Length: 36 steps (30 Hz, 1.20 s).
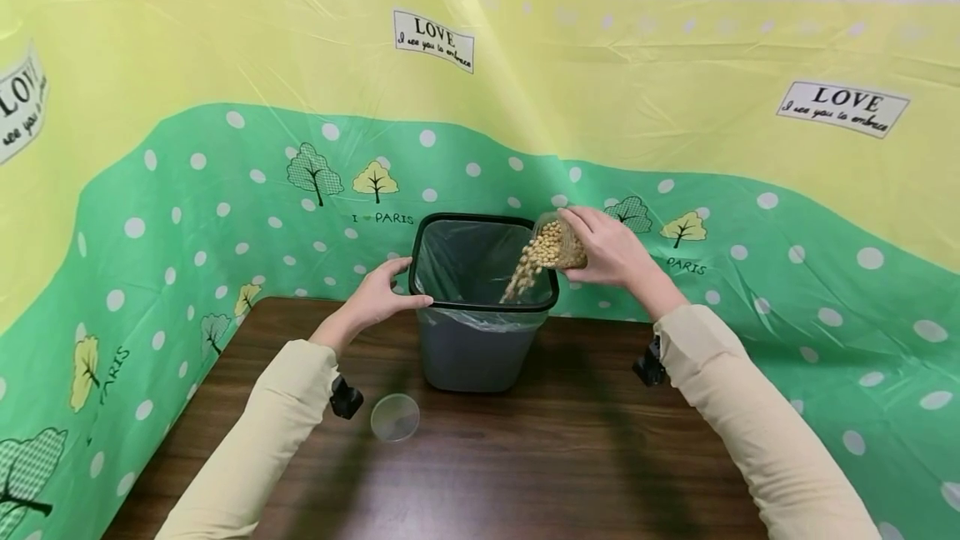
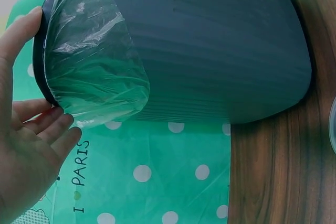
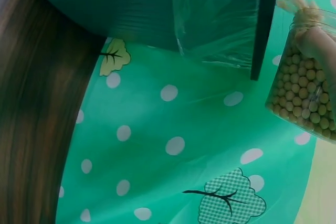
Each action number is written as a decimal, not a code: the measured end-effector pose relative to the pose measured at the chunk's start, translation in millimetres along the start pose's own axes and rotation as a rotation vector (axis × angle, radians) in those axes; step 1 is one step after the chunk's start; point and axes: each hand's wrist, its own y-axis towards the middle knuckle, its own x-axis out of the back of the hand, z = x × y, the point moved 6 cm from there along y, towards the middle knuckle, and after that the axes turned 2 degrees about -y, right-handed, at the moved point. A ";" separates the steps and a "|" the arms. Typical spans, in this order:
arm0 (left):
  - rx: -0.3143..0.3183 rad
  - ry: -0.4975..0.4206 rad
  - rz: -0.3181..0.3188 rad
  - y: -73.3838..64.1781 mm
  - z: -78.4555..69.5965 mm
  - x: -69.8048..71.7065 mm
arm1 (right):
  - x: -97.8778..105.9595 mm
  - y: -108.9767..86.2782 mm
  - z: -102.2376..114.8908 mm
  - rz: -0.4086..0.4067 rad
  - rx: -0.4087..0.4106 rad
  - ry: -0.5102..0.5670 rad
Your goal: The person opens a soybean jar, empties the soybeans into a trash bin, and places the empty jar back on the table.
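Observation:
My right hand (image 1: 606, 247) grips a clear plastic jar (image 3: 299, 90) of round tan soybeans (image 1: 551, 242), tipped over the right side of a grey trash can (image 1: 476, 348). A stream of beans falls from its mouth into the can. A clear plastic bag (image 2: 100, 51) lines the can and folds over its black rim (image 1: 487, 305). At the left corner of that rim, my left hand (image 1: 375, 297) rests with thumb and fingers spread wide, fingertips touching the edge. The can stands upright; its bottom inside is hidden from view.
On the brown wooden table (image 1: 480, 473), a round clear lid (image 1: 395, 417) lies in front of the can, to the left. A green and yellow printed curtain (image 1: 247, 190) hangs close behind the can and along both sides.

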 end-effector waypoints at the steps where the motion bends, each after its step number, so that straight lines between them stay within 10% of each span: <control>1: 0.000 -0.002 0.001 -0.2 0.0 0.1 | 1.0 0.9 -0.1 -0.004 0.007 -0.006; 36: 0.004 -0.025 -0.011 -1.0 1.0 -0.8 | 5.7 28.4 5.7 0.014 0.179 -0.097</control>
